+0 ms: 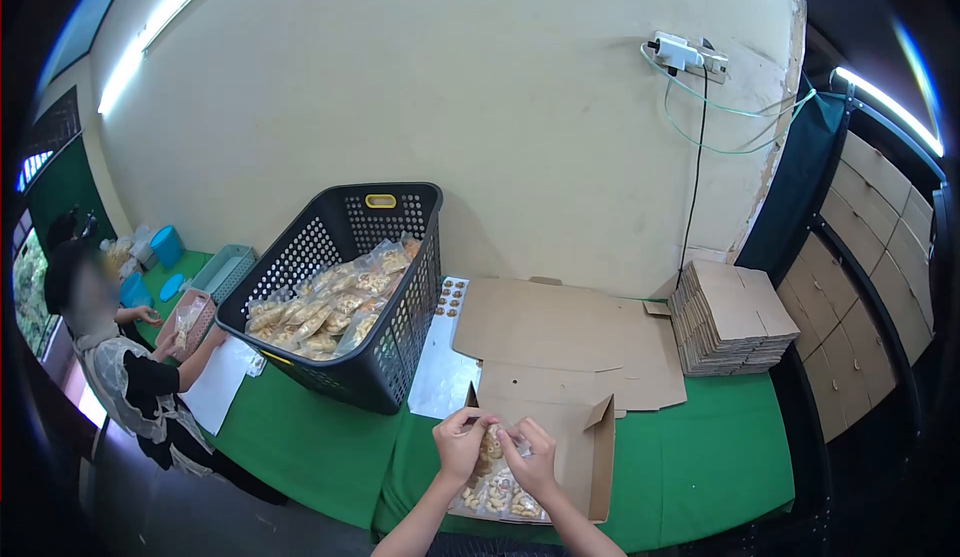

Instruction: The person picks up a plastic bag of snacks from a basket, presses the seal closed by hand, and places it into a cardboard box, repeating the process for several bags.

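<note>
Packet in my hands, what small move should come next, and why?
Probably lower the packet flat into the box, towards its bare right side. The left hand and right hand both pinch it just above the open box, and other packets already lie in the box's left part.

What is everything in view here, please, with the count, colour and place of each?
Basket: one, black, table's left, tilted.
Basket packets: many, clear with tan snacks, inside basket.
Open box: one, brown cardboard, table's front edge.
Boxed packets: several, clear, in open box.
Flat cardboard: one, brown, behind open box.
Cardboard stack: one, brown, table's right.
Table: one, green cover.
Co-worker: one, far left.
Held packet: one, clear, over open box.
Left hand: pinching held packet.
Right hand: pinching held packet.
</note>
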Demonstrator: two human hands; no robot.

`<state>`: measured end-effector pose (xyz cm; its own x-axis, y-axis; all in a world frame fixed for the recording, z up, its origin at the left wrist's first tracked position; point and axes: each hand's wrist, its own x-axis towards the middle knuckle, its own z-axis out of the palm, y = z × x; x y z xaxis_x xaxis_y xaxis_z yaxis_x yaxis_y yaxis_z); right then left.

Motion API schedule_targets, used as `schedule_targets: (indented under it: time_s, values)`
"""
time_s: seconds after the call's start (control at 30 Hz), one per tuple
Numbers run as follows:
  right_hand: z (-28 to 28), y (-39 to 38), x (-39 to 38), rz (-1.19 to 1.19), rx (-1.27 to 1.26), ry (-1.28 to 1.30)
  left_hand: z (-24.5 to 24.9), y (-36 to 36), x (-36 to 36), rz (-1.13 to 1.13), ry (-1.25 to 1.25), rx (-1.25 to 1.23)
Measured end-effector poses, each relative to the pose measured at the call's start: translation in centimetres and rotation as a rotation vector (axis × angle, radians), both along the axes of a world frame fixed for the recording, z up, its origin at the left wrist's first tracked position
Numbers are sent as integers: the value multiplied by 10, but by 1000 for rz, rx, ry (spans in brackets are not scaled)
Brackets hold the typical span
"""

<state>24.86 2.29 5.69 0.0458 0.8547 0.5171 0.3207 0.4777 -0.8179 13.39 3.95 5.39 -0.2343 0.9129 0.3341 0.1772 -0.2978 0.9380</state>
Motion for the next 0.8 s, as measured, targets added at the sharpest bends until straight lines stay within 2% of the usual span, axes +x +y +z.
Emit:
schedule_targets:
  time_s: [0.27, 0.4, 0.6, 0.8]
  values:
    - [10, -3, -7, 18, 38, 15, 3, 11, -14, 18, 172, 29]
    - [0, -6, -9, 52, 9, 20, -13, 15, -16, 40, 160, 77]
    - [-5, -9, -4, 118, -30, 26, -18, 18, -17, 46, 178, 24]
    - [-8, -16, 0, 137, -79, 51, -17, 22, -16, 61, 243, 109]
